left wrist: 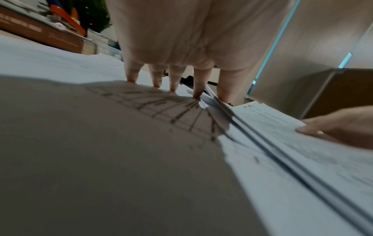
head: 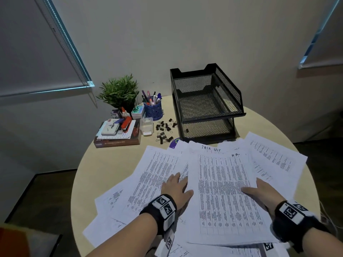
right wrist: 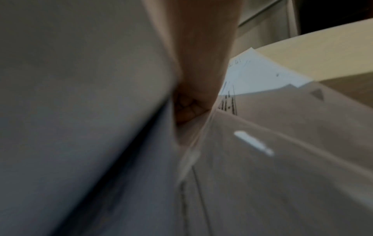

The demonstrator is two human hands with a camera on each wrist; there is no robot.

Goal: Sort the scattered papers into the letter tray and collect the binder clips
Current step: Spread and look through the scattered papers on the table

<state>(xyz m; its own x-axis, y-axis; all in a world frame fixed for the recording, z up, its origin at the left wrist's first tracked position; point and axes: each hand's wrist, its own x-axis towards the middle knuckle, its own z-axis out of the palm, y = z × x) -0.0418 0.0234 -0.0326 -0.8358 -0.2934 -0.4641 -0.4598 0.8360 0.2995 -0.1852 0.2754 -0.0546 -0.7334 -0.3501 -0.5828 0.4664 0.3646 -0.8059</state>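
Printed papers (head: 156, 175) lie fanned across the near half of the round table (head: 104, 173). A thicker stack (head: 222, 191) headed "TASK LIST" sits on top in the middle. My left hand (head: 176, 188) lies flat at the stack's left edge, its straight fingertips (left wrist: 157, 83) pressing a sheet and its thumb over the stack. My right hand (head: 261, 191) pinches the stack's right edge, thumb on top and fingers curled beneath (right wrist: 187, 108). The black mesh two-tier letter tray (head: 213, 117) stands behind the papers. Several black binder clips (head: 165, 130) are scattered left of it, and one (head: 187, 130) lies in the lower tier.
At the back left are a potted plant (head: 118, 91), a blue pen cup (head: 153, 110), a clear plastic box (head: 146, 125), and a pile of books (head: 117, 140) with an orange stapler (head: 127, 123). A purple disc (head: 174, 142) peeks out from under the papers.
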